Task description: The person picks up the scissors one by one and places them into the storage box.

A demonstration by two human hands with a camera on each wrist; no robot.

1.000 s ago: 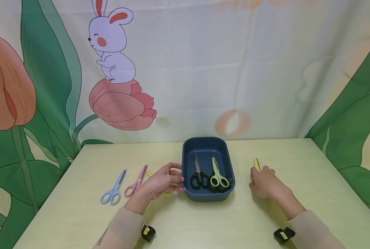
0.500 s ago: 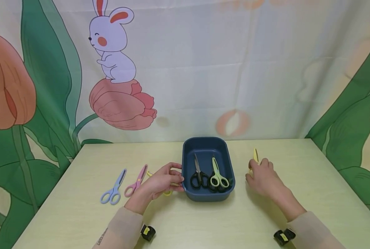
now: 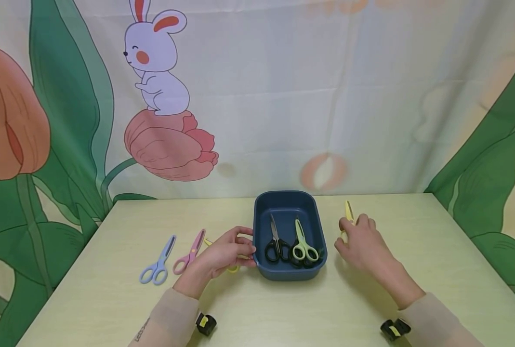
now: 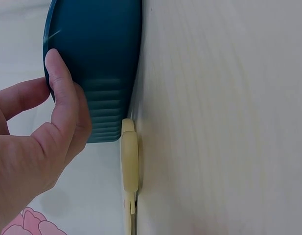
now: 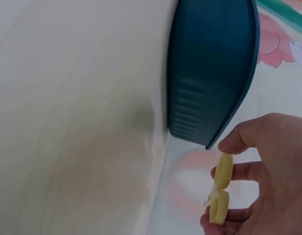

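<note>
My left hand [image 3: 231, 250] grips the near left rim of a dark blue bin [image 3: 289, 274], fingers against its outer wall. Inside the bin are scissors with black handles [image 3: 272, 251] and light green scissors [image 3: 300, 241], the latter lying over another black handle. Off to the bin's right, my right hand [image 3: 363, 243] holds yellow scissors [image 5: 223, 171] by the finger loops, the blade end [image 3: 349, 210] pointing away and up from the table. Beneath my left hand lie other yellow scissors [image 4: 130, 161] on the table, mostly covered in the head view.
Pink scissors [image 3: 192, 253] and blue scissors [image 3: 158, 262] lie on the pale table [image 3: 283, 313], left of my left hand. A printed curtain [image 3: 257, 96] with a rabbit and tulips hangs behind the table's back edge.
My right hand has lifted the yellow scissors and moved left toward the bin and slightly farther back. The left hand and the bin have stayed in place.
</note>
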